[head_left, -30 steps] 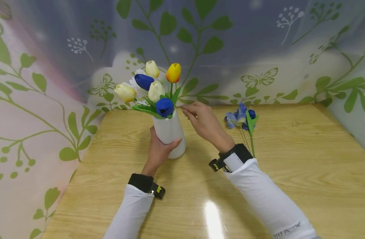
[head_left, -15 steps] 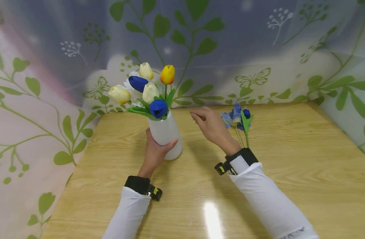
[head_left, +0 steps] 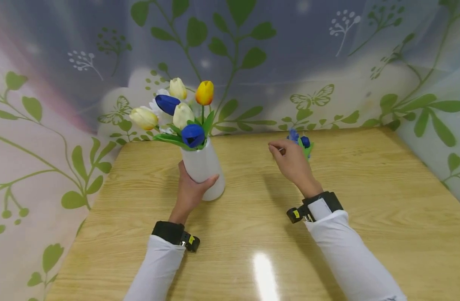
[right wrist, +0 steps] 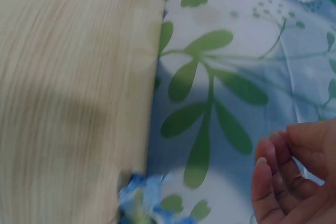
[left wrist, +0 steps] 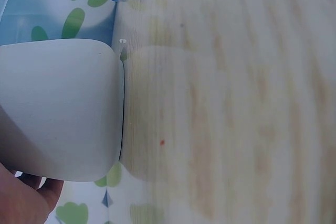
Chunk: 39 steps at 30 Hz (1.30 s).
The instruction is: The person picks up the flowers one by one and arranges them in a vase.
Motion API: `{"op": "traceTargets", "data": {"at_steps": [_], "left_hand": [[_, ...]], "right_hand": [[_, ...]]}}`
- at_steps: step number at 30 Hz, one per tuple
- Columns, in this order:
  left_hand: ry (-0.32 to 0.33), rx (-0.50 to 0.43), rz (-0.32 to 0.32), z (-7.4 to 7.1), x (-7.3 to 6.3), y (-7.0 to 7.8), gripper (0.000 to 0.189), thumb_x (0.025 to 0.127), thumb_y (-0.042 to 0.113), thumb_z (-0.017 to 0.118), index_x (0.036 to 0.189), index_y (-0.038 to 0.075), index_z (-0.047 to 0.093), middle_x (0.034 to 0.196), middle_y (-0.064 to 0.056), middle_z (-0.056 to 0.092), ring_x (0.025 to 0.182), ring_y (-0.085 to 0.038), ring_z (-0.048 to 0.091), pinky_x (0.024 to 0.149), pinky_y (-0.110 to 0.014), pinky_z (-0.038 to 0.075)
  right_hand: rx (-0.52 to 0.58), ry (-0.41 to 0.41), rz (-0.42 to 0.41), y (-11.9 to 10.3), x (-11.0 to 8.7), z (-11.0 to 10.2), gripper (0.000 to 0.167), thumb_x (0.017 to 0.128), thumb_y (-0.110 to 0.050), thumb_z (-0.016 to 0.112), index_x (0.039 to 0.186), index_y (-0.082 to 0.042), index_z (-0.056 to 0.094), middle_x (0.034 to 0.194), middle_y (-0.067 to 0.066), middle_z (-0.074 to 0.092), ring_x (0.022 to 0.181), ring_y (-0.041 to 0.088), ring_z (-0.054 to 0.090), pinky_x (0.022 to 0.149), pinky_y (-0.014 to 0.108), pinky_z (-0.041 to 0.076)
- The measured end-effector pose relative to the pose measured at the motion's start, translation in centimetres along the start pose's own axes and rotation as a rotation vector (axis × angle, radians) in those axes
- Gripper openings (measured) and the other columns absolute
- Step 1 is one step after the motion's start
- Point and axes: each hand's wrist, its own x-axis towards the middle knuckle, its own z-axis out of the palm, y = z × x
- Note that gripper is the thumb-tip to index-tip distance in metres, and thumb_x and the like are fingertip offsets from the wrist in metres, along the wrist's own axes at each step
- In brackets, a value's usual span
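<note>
A white vase stands on the left half of the table, and my left hand grips its lower body with the thumb across the front. Artificial tulips fill the vase: an orange-yellow one, several cream ones and blue ones, with white petals behind. My right hand is in the air to the right of the vase, its fingers loosely bent and nothing between them in the right wrist view. Just behind it lie a light-blue ruffled flower and a blue tulip, their stems hidden by the hand.
The wooden table reaches back to a curtain printed with green leaves and butterflies, which hangs along its far edge. A bright light reflection lies on the table front.
My right hand has moved away from the vase's mouth, rightward to the loose blue flowers, and now covers their stems. The left hand keeps its grip on the vase. The head view has shifted slightly.
</note>
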Motion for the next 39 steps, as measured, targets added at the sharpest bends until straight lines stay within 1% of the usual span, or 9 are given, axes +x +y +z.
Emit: {"op": "traceTargets", "data": {"at_steps": [3, 7, 15, 17, 20, 25, 32, 36, 39], "left_hand": [[-0.001, -0.011, -0.002, 0.0, 0.0, 0.0, 0.086, 0.078, 0.012, 0.08, 0.14, 0.004, 0.021, 0.128, -0.018, 0.044, 0.114, -0.03, 0.047, 0.094, -0.044, 0.039], [0.004, -0.011, 0.01, 0.1, 0.0, 0.0, 0.086, 0.077, 0.012, 0.08, 0.139, 0.003, 0.021, 0.129, -0.019, 0.043, 0.115, -0.031, 0.046, 0.095, -0.045, 0.038], [-0.006, 0.006, -0.007, 0.1, 0.1, 0.0, 0.087, 0.077, 0.014, 0.08, 0.14, 0.004, 0.02, 0.13, -0.019, 0.043, 0.116, -0.031, 0.046, 0.095, -0.046, 0.039], [-0.007, 0.004, -0.008, 0.1, 0.1, -0.1, 0.088, 0.078, 0.014, 0.08, 0.141, 0.004, 0.02, 0.13, -0.018, 0.043, 0.116, -0.031, 0.046, 0.095, -0.046, 0.039], [-0.005, 0.003, -0.004, 0.0, 0.1, -0.1, 0.087, 0.078, 0.014, 0.08, 0.141, 0.004, 0.02, 0.13, -0.018, 0.043, 0.115, -0.03, 0.046, 0.095, -0.045, 0.039], [-0.004, 0.003, -0.011, 0.1, 0.0, -0.1, 0.088, 0.077, 0.014, 0.08, 0.141, 0.005, 0.02, 0.129, -0.018, 0.044, 0.115, -0.031, 0.047, 0.095, -0.046, 0.039], [0.027, -0.011, 0.04, 0.1, 1.2, -3.6, 0.092, 0.073, 0.029, 0.084, 0.14, 0.014, 0.023, 0.125, -0.01, 0.047, 0.111, -0.026, 0.049, 0.092, -0.047, 0.041], [0.025, -0.009, 0.033, 0.1, 1.3, -3.6, 0.092, 0.073, 0.03, 0.084, 0.14, 0.014, 0.023, 0.124, -0.01, 0.047, 0.11, -0.027, 0.05, 0.092, -0.047, 0.041], [0.017, -0.017, 0.029, 0.0, 1.2, -3.6, 0.093, 0.073, 0.032, 0.084, 0.14, 0.014, 0.023, 0.125, -0.009, 0.047, 0.11, -0.026, 0.05, 0.092, -0.047, 0.041]], "right_hand": [[-0.034, -0.017, 0.076, 1.4, -0.3, -0.9, 0.031, 0.101, -0.019, 0.051, 0.125, -0.001, 0.061, 0.113, 0.014, 0.063, 0.085, 0.026, 0.06, 0.06, 0.037, 0.045], [-0.11, -0.069, 0.148, 3.0, -1.0, -1.9, 0.035, 0.101, -0.021, 0.049, 0.127, 0.001, 0.058, 0.116, 0.019, 0.061, 0.087, 0.03, 0.059, 0.067, 0.039, 0.045], [-0.212, -0.14, 0.27, 5.3, -2.5, -3.3, 0.031, 0.099, -0.015, 0.053, 0.115, 0.01, 0.062, 0.109, 0.026, 0.062, 0.093, 0.038, 0.06, 0.078, 0.047, 0.048], [-0.233, -0.161, 0.278, 5.7, -2.8, -3.4, 0.029, 0.097, -0.014, 0.054, 0.111, 0.01, 0.063, 0.105, 0.026, 0.064, 0.09, 0.037, 0.061, 0.076, 0.047, 0.048], [-0.243, -0.205, 0.292, 6.2, -3.0, -3.4, 0.025, 0.096, -0.013, 0.056, 0.102, 0.009, 0.067, 0.087, 0.02, 0.067, 0.074, 0.029, 0.062, 0.067, 0.04, 0.048], [-0.212, -0.25, 0.305, 7.1, -3.4, -3.2, 0.024, 0.095, -0.011, 0.057, 0.078, 0.003, 0.069, 0.054, 0.003, 0.055, 0.05, 0.015, 0.051, 0.051, 0.029, 0.038], [-0.219, -0.25, 0.325, 7.7, -3.5, -2.8, 0.03, 0.094, -0.011, 0.057, 0.067, -0.001, 0.067, 0.053, 0.001, 0.055, 0.05, 0.015, 0.053, 0.049, 0.028, 0.037], [-0.178, -0.214, 0.29, 7.6, -3.8, -2.7, 0.034, 0.094, -0.01, 0.054, 0.062, -0.002, 0.063, 0.053, 0.001, 0.054, 0.05, 0.015, 0.052, 0.05, 0.028, 0.037], [-0.145, -0.18, 0.279, 7.1, -4.2, -2.9, 0.034, 0.096, -0.012, 0.052, 0.066, -0.001, 0.064, 0.056, 0.003, 0.056, 0.05, 0.015, 0.049, 0.05, 0.028, 0.036]]}}
